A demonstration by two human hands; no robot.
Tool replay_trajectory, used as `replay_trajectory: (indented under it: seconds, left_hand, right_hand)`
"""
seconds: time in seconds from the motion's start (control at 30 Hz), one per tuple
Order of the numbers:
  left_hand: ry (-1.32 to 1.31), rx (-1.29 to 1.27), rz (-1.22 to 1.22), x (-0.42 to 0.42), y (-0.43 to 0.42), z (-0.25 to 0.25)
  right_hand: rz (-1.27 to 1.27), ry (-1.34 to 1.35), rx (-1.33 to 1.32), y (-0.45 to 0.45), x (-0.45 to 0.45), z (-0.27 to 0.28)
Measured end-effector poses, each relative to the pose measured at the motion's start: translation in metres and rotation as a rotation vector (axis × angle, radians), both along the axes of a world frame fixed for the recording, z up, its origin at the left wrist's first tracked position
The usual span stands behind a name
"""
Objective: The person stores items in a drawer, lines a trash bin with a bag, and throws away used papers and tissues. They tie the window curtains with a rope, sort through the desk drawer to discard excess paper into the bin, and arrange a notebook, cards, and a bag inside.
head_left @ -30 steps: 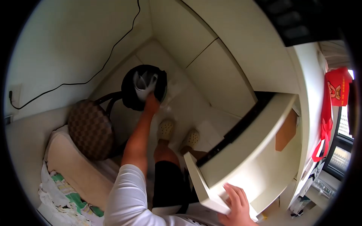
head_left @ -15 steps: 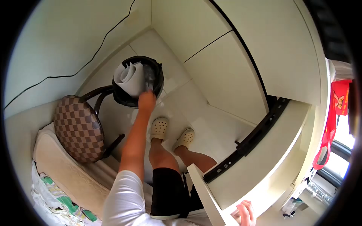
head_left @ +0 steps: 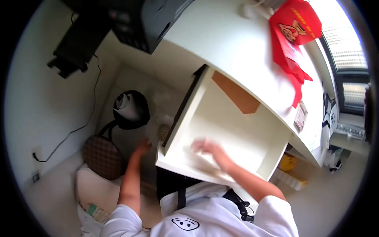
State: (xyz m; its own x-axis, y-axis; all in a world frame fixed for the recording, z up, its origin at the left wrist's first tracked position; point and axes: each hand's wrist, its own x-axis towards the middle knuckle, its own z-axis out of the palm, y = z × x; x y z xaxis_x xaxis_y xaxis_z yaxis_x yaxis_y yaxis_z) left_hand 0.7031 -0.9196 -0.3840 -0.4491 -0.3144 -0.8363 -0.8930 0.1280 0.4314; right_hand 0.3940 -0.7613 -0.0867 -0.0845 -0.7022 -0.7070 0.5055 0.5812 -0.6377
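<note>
A white drawer [head_left: 272,162] stands pulled out in front of my body, with a flat brown piece [head_left: 239,93] at its back end. My right hand [head_left: 207,146] is over the drawer's inside, near the front panel, smeared by motion; whether it holds anything is unclear. Left of the drawer, my left hand [head_left: 143,147] hangs low with its fingers apart and nothing visible in it. Beyond that hand is a bin [head_left: 142,112] lined with a black bag, and rolled white paper [head_left: 127,106] sticks out of it.
A checkered round stool [head_left: 103,157] stands left of my arm. Above the drawer runs a white desk top [head_left: 233,43] with a red paper bag [head_left: 298,23]. A dark device [head_left: 142,23] juts in at the upper left. A black cable [head_left: 94,91] hangs along the wall.
My view has risen and turned right, showing the drawer's inside and desk top. My left hand has drawn back from the bin. My right hand has moved from the drawer's edge to over its inside.
</note>
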Motion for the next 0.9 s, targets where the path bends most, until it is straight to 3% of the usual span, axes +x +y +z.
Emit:
replay_trajectory:
  seconds: [0.03,0.07,0.1,0.13,0.2,0.27,0.33,0.4,0.5,0.53,0.57,0.63,0.67,0.7,0.77,0.83,0.9]
  left_hand:
    - [0.026,0.083,0.191,0.012,0.006,0.037]
    - [0.056,0.165,0.385,0.022,0.013,0.074]
    - [0.119,0.109,0.308,0.050,0.019,0.079]
    - [0.180,0.058,0.230,0.074,0.023,0.083]
    - [0.061,-0.127,0.431,0.067,0.038,0.171]
    - [-0.014,-0.127,0.485,0.081,0.046,0.192]
    - [-0.095,-0.124,0.543,0.089,0.050,0.207]
    - [0.075,-0.187,0.711,0.090,0.056,0.208]
    - [0.226,-0.312,0.634,0.063,0.054,0.228]
    - [0.225,-0.315,0.628,0.049,0.049,0.239]
    - [0.230,-0.377,0.578,0.035,0.044,0.253]
    - [0.253,-0.520,0.514,0.010,0.025,0.283]
    - [0.271,-0.601,0.498,-0.001,0.017,0.295]
    - [0.400,-0.658,0.560,-0.008,0.008,0.299]
    - [0.422,-0.869,0.528,-0.046,-0.004,0.335]
    - [0.614,-1.042,0.393,-0.096,-0.007,0.360]
    - [0.780,-0.960,0.125,-0.164,0.003,0.387]
  right_hand:
    - [-0.239,0.432,0.212,0.000,-0.020,-0.025]
    - [-0.353,0.964,0.152,0.001,-0.049,-0.048]
    - [-0.584,1.204,0.136,-0.007,-0.084,-0.048]
    - [-0.569,1.209,0.255,0.009,-0.126,-0.068]
    - [-0.530,1.106,1.098,-0.017,-0.159,-0.046]
    - [-0.700,1.018,1.164,-0.043,-0.159,-0.032]
    - [-0.693,1.053,1.050,-0.032,-0.177,-0.055]
    - [-0.660,1.165,0.819,-0.006,-0.200,-0.101]
    - [-0.587,1.321,0.462,0.027,-0.212,-0.141]
    - [-0.721,0.978,0.483,0.026,-0.192,-0.106]
    - [-0.509,0.845,0.588,0.046,-0.194,-0.117]
    - [-0.450,0.605,0.592,0.073,-0.173,-0.090]
    - [-0.602,0.502,0.500,0.082,-0.145,-0.044]
    - [-0.545,0.465,0.498,0.101,-0.135,-0.046]
    - [-0.487,0.430,0.496,0.125,-0.121,-0.043]
    - [-0.401,0.477,0.532,0.136,-0.109,-0.029]
    - [-0.464,0.487,0.539,0.138,-0.104,-0.021]
